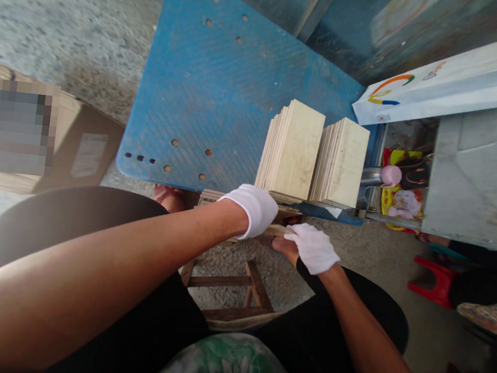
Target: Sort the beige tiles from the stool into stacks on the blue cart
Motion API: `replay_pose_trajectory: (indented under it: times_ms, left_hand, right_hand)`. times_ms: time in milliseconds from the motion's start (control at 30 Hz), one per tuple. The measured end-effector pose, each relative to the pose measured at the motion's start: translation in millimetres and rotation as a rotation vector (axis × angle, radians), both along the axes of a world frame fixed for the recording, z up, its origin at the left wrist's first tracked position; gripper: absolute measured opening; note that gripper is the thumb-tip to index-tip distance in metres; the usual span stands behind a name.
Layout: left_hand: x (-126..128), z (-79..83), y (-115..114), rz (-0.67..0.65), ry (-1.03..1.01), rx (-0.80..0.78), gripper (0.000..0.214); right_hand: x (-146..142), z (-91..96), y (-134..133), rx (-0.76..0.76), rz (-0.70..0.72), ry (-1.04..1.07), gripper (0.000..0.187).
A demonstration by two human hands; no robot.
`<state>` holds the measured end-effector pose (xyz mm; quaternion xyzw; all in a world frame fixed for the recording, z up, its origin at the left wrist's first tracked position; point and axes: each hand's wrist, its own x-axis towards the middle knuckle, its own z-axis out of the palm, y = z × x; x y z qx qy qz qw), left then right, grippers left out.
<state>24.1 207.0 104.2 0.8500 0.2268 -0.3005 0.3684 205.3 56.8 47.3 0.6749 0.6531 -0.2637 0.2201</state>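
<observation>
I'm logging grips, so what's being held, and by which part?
A thin board, its right end in the right hand. The left hand is at the other end; its fingers are hidden, so its grip can't be told.

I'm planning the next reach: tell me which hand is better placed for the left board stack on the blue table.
Probably the left hand: it appears closer to the left board stack. The right hand sits farther off, holding a thin board. The left hand's grip is hidden.
</observation>
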Motion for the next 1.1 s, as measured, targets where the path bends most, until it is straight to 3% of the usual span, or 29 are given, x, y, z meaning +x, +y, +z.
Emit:
replay_pose_trajectory:
  times_ms: [100, 200, 300, 367, 433, 500, 600, 667, 733, 867, 967, 1100]
  left_hand:
    - [3.0, 0.8, -5.8, -0.013, -0.099, -0.046, 0.041]
    - [7.4, 2.8, -12.8, -0.025, -0.255, -0.137, 0.045]
    - [10.1, 8.7, -15.6, 0.013, -0.346, -0.247, 0.045]
    - [9.5, 14.6, -13.6, 0.064, -0.369, -0.293, 0.045]
    - [7.1, 19.8, -9.0, 0.139, -0.374, -0.315, 0.044]
    - [3.8, 22.3, -3.1, 0.237, -0.358, -0.328, 0.046]
    - [-0.7, 20.4, 6.1, 0.41, -0.381, -0.348, 0.047]
    - [-3.2, 17.7, 11.4, 0.552, -0.452, -0.38, 0.042]
    - [-5.1, 16.1, 15.3, 0.714, -0.509, -0.436, 0.038]
    - [-7.3, 17.5, 17.6, 0.973, -0.505, -0.598, 0.039]
    - [-8.5, 18.3, 17.9, 1.053, -0.501, -0.693, 0.038]
    - [-10.3, 17.0, 23.4, 1.064, -0.537, -0.665, 0.039]
  right_hand:
    - [10.8, 52.5, 22.2, -0.092, 0.003, -0.001, 0.036]
    - [22.0, 94.8, 38.3, -0.081, 0.052, 0.19, 0.031]
    - [25.7, 119.1, 46.6, -0.086, -0.028, 0.329, 0.027]
    - [22.3, 124.8, 49.2, -0.028, -0.209, 0.37, 0.026]
    - [16.0, 123.2, 49.9, 0.161, -0.497, 0.444, 0.032]
    - [8.6, 115.9, 47.5, 0.438, -0.798, 0.52, 0.052]
    - [-5.1, 96.8, 35.2, 0.675, -1.029, 0.557, 0.088]
    - [-19.0, 81.1, 22.5, 0.645, -1.069, 0.523, 0.106]
    - [-37.3, 66.3, 11.1, 0.527, -1.01, 0.472, 0.114]
    - [-71.4, 47.9, 8.6, 0.42, -0.852, 0.115, 0.123]
    - [-80.0, 43.3, 22.1, 0.419, -0.803, -0.005, 0.129]
    - [-76.8, 46.6, 37.8, 0.419, -0.767, -0.028, 0.13]
